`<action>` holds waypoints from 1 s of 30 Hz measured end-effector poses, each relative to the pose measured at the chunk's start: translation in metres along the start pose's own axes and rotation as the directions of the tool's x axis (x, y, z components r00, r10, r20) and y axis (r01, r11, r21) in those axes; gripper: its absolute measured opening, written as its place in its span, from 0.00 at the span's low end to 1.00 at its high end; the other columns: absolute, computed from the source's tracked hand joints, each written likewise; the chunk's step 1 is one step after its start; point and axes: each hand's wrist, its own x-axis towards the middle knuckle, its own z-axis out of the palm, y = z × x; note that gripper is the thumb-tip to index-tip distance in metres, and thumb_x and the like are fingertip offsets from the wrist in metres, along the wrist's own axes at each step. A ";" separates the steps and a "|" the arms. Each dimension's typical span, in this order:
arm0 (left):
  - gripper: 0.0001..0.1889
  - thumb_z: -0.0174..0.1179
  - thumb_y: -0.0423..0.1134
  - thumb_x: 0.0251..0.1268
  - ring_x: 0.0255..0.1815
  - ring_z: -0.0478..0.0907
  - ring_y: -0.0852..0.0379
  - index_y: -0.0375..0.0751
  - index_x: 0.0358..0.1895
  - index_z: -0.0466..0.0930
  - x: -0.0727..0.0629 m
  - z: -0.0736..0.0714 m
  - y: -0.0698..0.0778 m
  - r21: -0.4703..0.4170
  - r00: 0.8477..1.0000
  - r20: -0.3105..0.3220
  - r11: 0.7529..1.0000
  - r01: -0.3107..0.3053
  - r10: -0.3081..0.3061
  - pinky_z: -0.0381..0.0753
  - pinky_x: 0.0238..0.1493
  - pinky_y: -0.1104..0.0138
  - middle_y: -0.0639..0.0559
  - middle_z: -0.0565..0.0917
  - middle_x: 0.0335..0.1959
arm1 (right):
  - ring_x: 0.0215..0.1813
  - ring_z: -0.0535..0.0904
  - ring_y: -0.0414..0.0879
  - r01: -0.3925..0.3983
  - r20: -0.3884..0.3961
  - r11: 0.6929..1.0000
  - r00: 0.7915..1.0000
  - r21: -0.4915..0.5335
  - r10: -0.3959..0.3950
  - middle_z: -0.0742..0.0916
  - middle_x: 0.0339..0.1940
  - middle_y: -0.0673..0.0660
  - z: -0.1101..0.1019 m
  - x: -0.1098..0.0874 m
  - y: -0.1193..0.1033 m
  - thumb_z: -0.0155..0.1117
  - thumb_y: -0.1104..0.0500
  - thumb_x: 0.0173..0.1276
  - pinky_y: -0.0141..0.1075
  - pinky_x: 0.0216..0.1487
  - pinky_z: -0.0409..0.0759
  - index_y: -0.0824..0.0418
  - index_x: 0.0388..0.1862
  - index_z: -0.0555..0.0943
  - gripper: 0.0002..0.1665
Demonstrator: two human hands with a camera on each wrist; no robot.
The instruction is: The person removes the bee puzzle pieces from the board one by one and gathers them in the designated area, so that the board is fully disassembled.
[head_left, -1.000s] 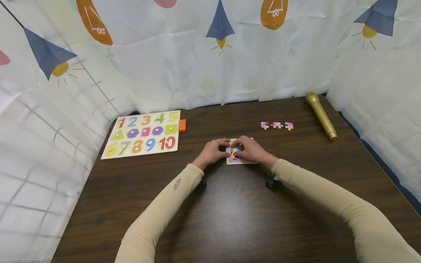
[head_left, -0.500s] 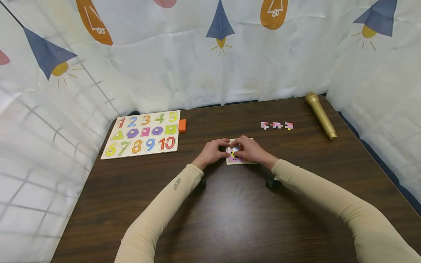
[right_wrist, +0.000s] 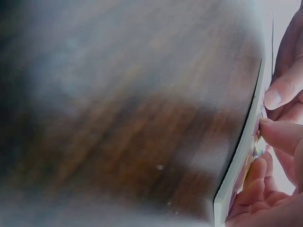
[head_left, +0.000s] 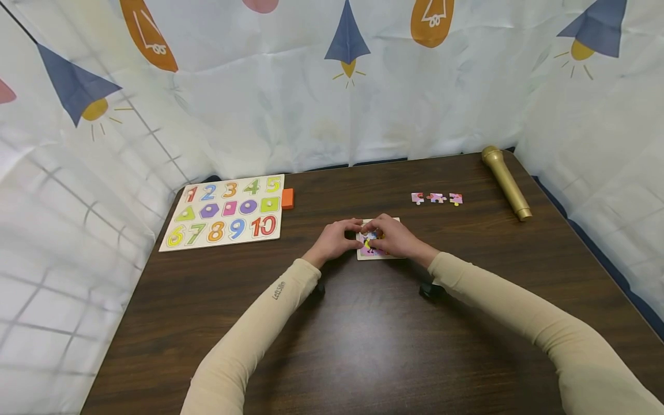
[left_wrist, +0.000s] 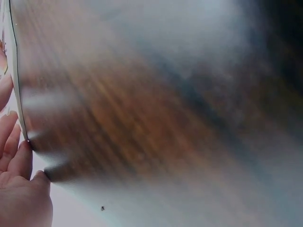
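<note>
Small puzzle board in the head view, flat on the table, roughly midway between left and right edges and well short of the far edge. Is gripped along its own left edge by the left hand, with thumb and fingers curved; is covered from the right by the right hand, fingertips down over the bright picture. Cannot tell whether to call that right-hand contact a pinch on a piece or a mere press. Could skid or swivel on the smooth tabletop under a hard sideways push against too loose a brace; could also let a poorly seated piece pop up, given off-centre pressure. Near the far edge, right of the board, three loose jigsaw pieces in a row: easily scattered by a brush of the right sleeve. At the far right corner, a gold microphone, likely to roll after a knock. Toward the far left corner, a number board with an orange block just beside, seemingly at little risk. In the left wrist view, mostly blurred tabletop, with fingertips close against the board's edge; might lose the brace through a small slip. In the right wrist view, both thumbs near each other above the pale rim; might collide in such cramped space, or hide a misaligned piece from sight.
</note>
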 end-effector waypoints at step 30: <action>0.23 0.68 0.39 0.61 0.71 0.65 0.51 0.39 0.60 0.80 -0.001 -0.002 0.001 -0.008 1.000 0.026 1.000 0.008 -0.008 0.61 0.71 0.56 0.51 0.72 0.69 | 0.43 0.72 0.50 0.039 0.025 0.999 0.999 0.023 -0.040 0.78 0.50 0.59 -0.003 0.000 0.005 0.69 0.61 0.65 0.38 0.41 0.73 0.61 0.57 0.80 0.21</action>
